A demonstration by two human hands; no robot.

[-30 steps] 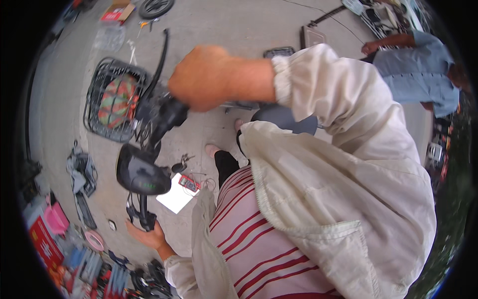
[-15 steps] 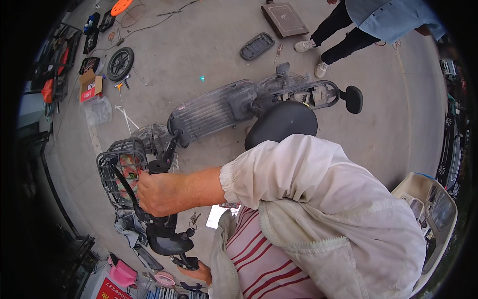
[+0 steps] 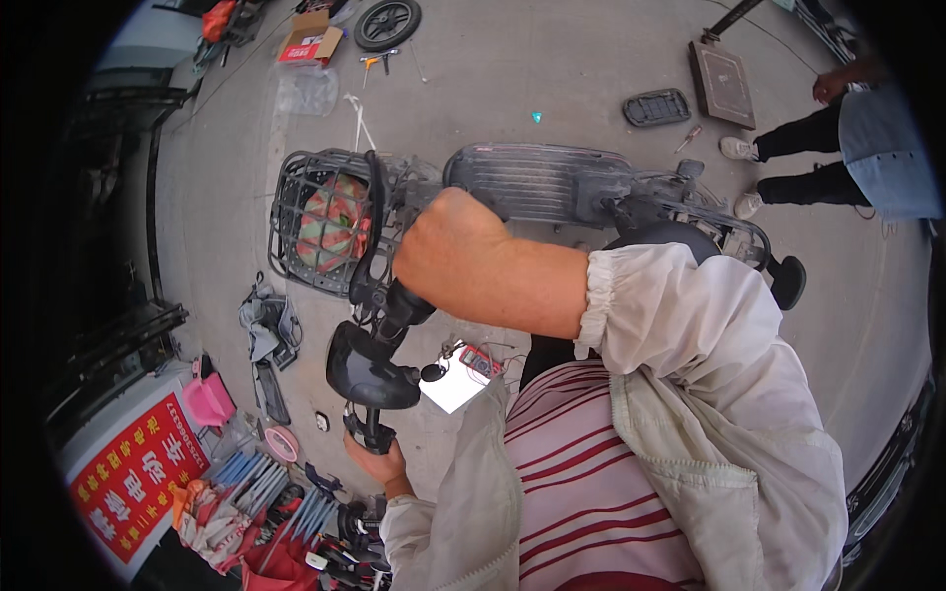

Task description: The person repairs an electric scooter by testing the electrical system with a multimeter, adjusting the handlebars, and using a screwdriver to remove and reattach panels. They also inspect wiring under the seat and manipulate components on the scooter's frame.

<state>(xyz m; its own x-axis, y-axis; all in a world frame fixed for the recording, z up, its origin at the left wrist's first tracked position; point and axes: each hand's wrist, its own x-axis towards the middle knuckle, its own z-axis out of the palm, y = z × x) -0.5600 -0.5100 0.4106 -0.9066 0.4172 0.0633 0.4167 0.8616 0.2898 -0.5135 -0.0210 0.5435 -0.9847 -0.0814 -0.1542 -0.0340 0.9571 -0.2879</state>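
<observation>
Apparently to steady the electric scooter handlebar, at eight o'clock, from both ends, the right hand clenches around it at eleven while the left hand, closure unclear, touches at seven.

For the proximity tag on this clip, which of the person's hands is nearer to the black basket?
Right. The right hand is just right of the black basket in the picture; the left hand is farther off, below it.
</observation>
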